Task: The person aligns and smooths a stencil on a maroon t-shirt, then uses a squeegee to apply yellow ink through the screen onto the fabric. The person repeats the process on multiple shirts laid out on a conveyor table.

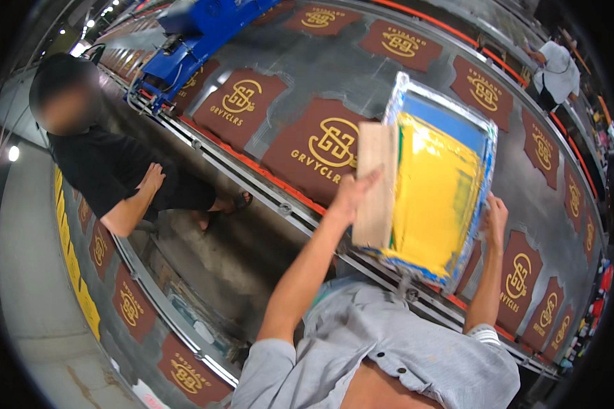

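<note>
- Grey button-front shirt (396,347) nearest the lens, worn by the person working; short sleeves, bare forearms reaching up and forward.
- Left hand (351,198): fingers clamped on the wooden squeegee (374,215), roughly mid-length. Fingers on its underside hidden, so can't tell if they catch the frame too.
- Squeegee lies lengthwise along the left side of the screen frame (447,101); thin green edge shows between wood and ink.
- Right hand (496,217): fingers curled round the frame's right rim, tips partly hidden.
- Screen frame: rectangular, silver and blue tape on the rim, sits over the near edge of the long desk (320,68). Can't tell if it touches the surface.
- Yellow ink (433,198) covers most of the mesh; blue band bare at the far end.
- Desk carries rows of brown fabric panels (317,140) with yellow print; red-orange strip (249,167) runs along its near edge.
- Blue machine (205,27) straddles the desk, upper left.
- Co-worker in black (109,163) stands left, between desks; another person in white (559,65) far right.
- More brown panels on the second desk, lower left.
</note>
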`<state>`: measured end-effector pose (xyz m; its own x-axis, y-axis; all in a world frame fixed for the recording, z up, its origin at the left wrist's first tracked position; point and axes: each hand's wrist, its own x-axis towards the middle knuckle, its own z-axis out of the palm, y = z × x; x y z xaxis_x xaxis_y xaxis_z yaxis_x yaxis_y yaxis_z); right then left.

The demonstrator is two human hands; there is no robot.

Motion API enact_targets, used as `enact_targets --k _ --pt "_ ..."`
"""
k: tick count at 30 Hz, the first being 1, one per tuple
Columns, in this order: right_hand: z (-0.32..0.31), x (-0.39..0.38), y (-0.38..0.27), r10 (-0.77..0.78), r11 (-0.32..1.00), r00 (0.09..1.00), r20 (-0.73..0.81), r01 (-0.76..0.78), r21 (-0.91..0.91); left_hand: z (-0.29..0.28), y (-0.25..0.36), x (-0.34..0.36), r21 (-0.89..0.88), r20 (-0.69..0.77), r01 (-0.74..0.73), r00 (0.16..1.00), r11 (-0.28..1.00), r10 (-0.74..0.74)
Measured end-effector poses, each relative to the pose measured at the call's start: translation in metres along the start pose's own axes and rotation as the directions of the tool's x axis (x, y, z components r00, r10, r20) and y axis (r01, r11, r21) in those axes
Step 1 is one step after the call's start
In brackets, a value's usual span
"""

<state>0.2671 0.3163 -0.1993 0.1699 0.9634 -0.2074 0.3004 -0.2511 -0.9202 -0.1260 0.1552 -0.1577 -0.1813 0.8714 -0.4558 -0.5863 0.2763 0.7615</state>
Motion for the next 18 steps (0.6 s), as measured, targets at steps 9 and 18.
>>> enact_targets --k 9,18 --pt "0.169 -0.018 0.001 0.058 0.998 0.985 -0.163 -0.053 0.032 -0.143 0.099 0.116 0.058 0.079 0.001 0.997 0.998 -0.006" --pt "0.165 -0.005 0.004 -0.061 0.998 0.969 -0.240 0.056 -0.029 -0.187 0.065 0.144 -0.038 0.039 0.159 0.987 0.987 -0.158"
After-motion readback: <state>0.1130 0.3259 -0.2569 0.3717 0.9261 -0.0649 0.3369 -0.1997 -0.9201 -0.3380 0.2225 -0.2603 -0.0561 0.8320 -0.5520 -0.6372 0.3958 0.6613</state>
